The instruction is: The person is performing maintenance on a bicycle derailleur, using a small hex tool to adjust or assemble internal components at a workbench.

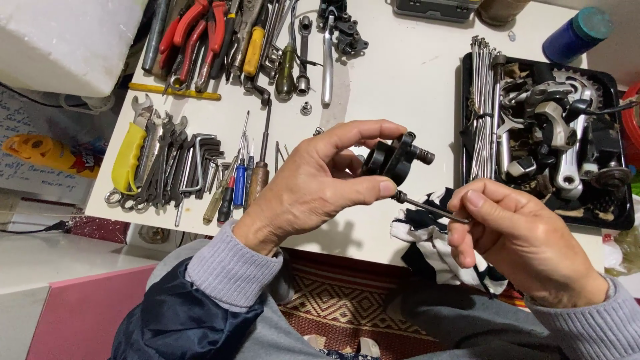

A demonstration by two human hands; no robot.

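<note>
Two hands are in view, both over the table's (400, 73) near edge. The left hand (313, 180) pinches one black part (393, 159) between thumb and forefinger. The right hand (517, 233) is closed around one thin metal tool (427, 207), its tip set against the part's underside.

The part: black, round, disc-like with a raised rim, and a short ribbed stub projecting from its right side. It is held clear of the table, above a black-and-white cloth (427, 230) that hangs over the near edge.

Counted elsewhere: one black tray (617, 217) at the right edge, holding one bundle of spokes (481, 100) and a heap of bicycle parts too tangled to count. One blue bottle (577, 33) at the far right corner. One yellow-handled wrench (128, 157) near the left edge, beside a row of spanners and hex keys, number unclear. One blue-handled screwdriver (239, 183) among several. Two red-handled pliers (197, 33) at the far edge.
</note>
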